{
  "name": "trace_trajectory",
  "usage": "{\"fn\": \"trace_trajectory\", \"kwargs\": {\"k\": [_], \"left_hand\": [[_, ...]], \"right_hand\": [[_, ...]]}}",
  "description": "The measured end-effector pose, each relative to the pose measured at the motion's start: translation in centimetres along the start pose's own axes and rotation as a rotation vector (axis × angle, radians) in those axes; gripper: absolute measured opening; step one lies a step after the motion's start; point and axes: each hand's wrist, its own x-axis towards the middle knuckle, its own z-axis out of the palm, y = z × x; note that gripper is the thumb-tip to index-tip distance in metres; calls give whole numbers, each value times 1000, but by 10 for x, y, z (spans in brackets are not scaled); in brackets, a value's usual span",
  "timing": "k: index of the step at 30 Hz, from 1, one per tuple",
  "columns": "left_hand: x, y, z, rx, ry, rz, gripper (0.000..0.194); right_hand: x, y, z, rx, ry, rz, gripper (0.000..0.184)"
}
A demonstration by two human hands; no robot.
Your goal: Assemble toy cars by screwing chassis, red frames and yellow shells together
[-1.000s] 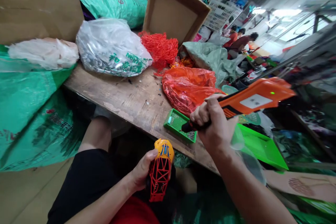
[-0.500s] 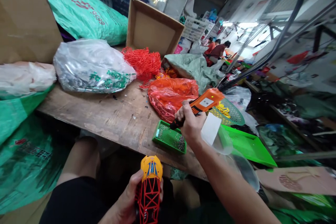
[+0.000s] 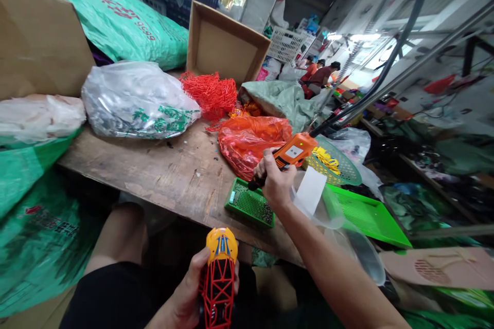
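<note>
1. The left hand [image 3: 190, 284], at the near edge, curls closed around a yellow-and-red plastic toy car [image 3: 221, 272] with an open lattice body, below the table edge.
2. The right hand [image 3: 276, 181] wraps tightly around an orange-and-black handheld power tool [image 3: 296, 150], its black end over a green perforated plastic tray [image 3: 241, 204] with small dark pieces at its right side.
3. On the brown wooden table [image 3: 165, 167], a translucent red plastic bag [image 3: 249, 139] lies just beyond that tray, crowding its far side.
4. Farther left sit a clear plastic bag [image 3: 131, 97] with green print and a tangled heap of red plastic lattice parts [image 3: 212, 93]; behind the heap a brown cardboard box [image 3: 226, 43] stands tilted.
5. To the right are a green mesh basket [image 3: 349, 175] holding yellow pieces and a bright green shallow tray [image 3: 372, 218].
6. The car's near end is cut off by the frame, and the palm beneath it is hidden. Whether the tool's black end touches the perforated tray cannot be told. People far right are too small to make out.
</note>
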Motion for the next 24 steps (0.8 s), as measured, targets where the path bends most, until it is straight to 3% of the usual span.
{"fn": "trace_trajectory", "kwargs": {"k": [12,24], "left_hand": [[2,9,9,20,27,-83,71],[18,14,10,-65,-65,-58,64]], "right_hand": [[-1,3,-1,-7,4,-1,33],[-1,-2,1,-5,-14,13,32]]}}
